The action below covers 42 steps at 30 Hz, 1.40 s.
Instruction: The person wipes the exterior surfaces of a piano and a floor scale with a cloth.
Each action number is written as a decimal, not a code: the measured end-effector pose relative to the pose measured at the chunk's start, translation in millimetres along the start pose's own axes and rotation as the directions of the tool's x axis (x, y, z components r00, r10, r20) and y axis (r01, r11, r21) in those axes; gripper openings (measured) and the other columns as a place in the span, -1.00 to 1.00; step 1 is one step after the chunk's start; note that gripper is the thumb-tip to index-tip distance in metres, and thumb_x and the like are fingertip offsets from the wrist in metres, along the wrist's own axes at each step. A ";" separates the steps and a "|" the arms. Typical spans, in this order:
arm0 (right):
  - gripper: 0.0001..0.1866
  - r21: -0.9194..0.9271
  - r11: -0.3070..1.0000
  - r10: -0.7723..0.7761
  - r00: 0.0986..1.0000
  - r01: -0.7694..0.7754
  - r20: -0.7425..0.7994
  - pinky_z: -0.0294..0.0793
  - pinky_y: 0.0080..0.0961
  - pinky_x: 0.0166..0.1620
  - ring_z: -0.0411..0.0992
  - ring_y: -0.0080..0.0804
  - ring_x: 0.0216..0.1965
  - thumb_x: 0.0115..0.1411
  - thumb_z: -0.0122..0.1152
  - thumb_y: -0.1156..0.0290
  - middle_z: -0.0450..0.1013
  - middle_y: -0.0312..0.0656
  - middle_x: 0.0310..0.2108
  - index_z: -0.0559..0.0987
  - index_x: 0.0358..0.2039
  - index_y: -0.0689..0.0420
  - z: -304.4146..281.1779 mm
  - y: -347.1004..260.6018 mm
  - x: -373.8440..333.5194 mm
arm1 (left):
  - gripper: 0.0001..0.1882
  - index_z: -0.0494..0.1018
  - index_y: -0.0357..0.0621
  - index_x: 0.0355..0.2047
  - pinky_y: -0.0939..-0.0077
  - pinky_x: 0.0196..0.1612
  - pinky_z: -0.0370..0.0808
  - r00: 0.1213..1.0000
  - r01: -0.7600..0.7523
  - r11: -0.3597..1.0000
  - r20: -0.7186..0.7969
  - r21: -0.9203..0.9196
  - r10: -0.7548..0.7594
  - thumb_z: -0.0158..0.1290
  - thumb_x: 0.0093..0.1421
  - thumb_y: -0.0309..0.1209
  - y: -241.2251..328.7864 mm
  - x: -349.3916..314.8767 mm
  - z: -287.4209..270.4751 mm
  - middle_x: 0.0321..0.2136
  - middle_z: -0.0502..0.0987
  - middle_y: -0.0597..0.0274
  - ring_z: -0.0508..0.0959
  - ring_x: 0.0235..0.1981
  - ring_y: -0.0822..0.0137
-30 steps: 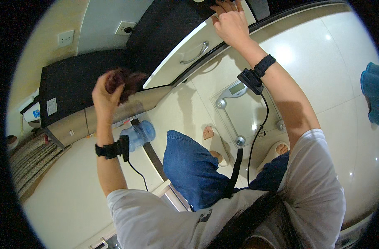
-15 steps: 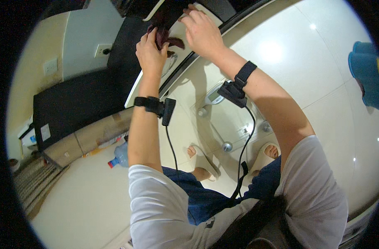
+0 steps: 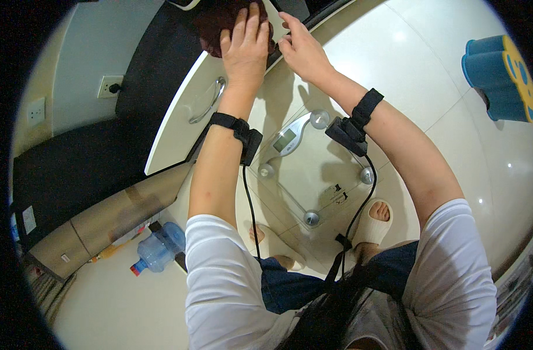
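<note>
My left hand [image 3: 247,49] lies with fingers spread on a bunched dark maroon cloth [image 3: 211,29]. The cloth rests against the top of a white cabinet front [image 3: 179,116], which has a curved silver handle [image 3: 209,100] just below my left wrist. My right hand [image 3: 304,52] is near the dark edge beside the cabinet front, to the right of the cloth. Its index finger points out, the other fingers are loosely bent, and nothing shows in it. A black strap with a small box and cable sits around each forearm.
A glass bathroom scale [image 3: 313,169] lies on the tiles before my slippered feet. A blue-and-yellow step stool [image 3: 500,79] stands at right. At left are a large clear-blue water bottle [image 3: 161,248], a long brown box [image 3: 109,213], a black surface [image 3: 68,157] and a wall socket [image 3: 110,86].
My left hand has moved up and right, going from gripping the cloth to lying spread on it. My right hand has come down from the white panel. The head view has shifted.
</note>
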State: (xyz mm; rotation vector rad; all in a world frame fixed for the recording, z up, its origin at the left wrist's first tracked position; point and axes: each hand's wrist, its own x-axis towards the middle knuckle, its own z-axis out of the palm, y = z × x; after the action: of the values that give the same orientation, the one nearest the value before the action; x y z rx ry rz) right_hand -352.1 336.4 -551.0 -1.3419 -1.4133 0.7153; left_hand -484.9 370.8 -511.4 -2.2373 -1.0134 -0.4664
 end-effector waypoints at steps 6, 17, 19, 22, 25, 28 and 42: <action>-0.37 0.000 0.994 0.105 0.994 -0.105 0.037 0.24 -0.19 0.18 0.26 0.13 0.12 0.20 -0.03 0.29 0.25 0.21 0.13 0.10 0.24 0.23 13.2 5.7 1.0 | -0.84 0.60 0.08 -0.37 0.36 0.04 0.32 0.829 -0.126 0.990 0.542 -0.061 0.139 0.04 0.06 -0.37 10.5 -25.3 18.5 -0.27 0.61 0.35 0.51 -0.08 0.36; -0.41 -0.131 0.982 0.163 0.965 -0.138 0.204 0.27 -0.21 0.16 0.28 0.14 0.11 0.18 0.03 0.22 0.29 0.24 0.08 0.27 0.18 0.25 51.3 27.3 -33.8 | -0.84 0.51 0.04 -0.30 0.40 -0.16 0.36 0.874 -0.189 0.978 0.440 -0.085 0.207 0.03 0.08 -0.37 6.5 -107.4 33.6 -0.47 0.57 0.37 0.54 -0.27 0.40; -0.40 -0.160 0.977 0.180 0.954 -0.144 0.239 0.27 -0.21 0.17 0.28 0.15 0.10 0.17 0.04 0.21 0.30 0.25 0.06 0.28 0.18 0.23 62.4 27.5 -45.4 | -0.85 0.50 0.06 -0.31 0.43 -0.19 0.35 0.847 -0.144 0.986 0.504 -0.086 0.168 0.02 0.09 -0.36 -0.1 -128.0 29.6 -0.43 0.57 0.40 0.54 -0.27 0.42; -0.39 -0.217 0.969 0.201 0.896 -0.121 0.396 0.31 -0.17 0.14 0.30 0.19 0.07 0.16 0.05 0.16 0.30 0.25 0.05 0.28 0.18 0.18 88.6 13.3 -61.1 | -0.69 0.48 0.00 -0.12 0.43 -0.17 0.35 0.878 -0.139 0.988 0.454 -0.064 0.153 0.01 0.08 -0.35 -20.6 -169.1 23.1 -0.24 0.57 0.36 0.52 -0.22 0.40; -0.39 -0.225 0.971 0.176 0.885 -0.084 0.431 0.32 -0.16 0.14 0.31 0.19 0.06 0.16 0.05 0.16 0.29 0.24 0.06 0.28 0.18 0.17 104.8 7.5 -72.1 | -0.57 0.43 0.00 0.02 0.45 -0.16 0.34 0.864 -0.096 0.994 0.491 -0.051 0.109 0.01 0.09 -0.34 -27.8 -191.3 10.1 -0.09 0.53 0.32 0.50 -0.16 0.40; -0.38 -0.239 0.968 0.189 0.853 -0.078 0.487 0.31 -0.16 0.15 0.32 0.18 0.06 0.16 0.05 0.15 0.28 0.22 0.07 0.27 0.19 0.14 122.2 -5.1 -79.7 | -0.57 0.42 0.00 0.02 0.44 -0.16 0.35 0.853 -0.083 0.996 0.515 -0.024 0.083 0.00 0.09 -0.39 -45.9 -220.3 -1.5 0.06 0.45 0.31 0.48 -0.10 0.40; -0.42 -0.325 0.945 0.254 0.706 -0.036 0.661 0.30 -0.21 0.15 0.31 0.06 0.10 0.16 0.06 0.25 0.29 0.18 0.08 0.29 0.18 0.18 155.6 -24.6 -99.6 | -0.53 0.39 -0.03 0.06 0.34 -0.13 0.36 0.741 -0.069 0.998 0.670 0.009 0.046 -0.01 0.08 -0.48 -121.3 -321.4 -61.8 0.16 0.37 0.27 0.51 -0.23 0.27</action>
State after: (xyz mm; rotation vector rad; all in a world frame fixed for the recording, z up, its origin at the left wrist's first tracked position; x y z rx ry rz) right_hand -518.4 270.2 -602.8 -1.4953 -2.0933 1.2562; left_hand -787.4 216.4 -592.0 -2.4424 -1.2709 0.4404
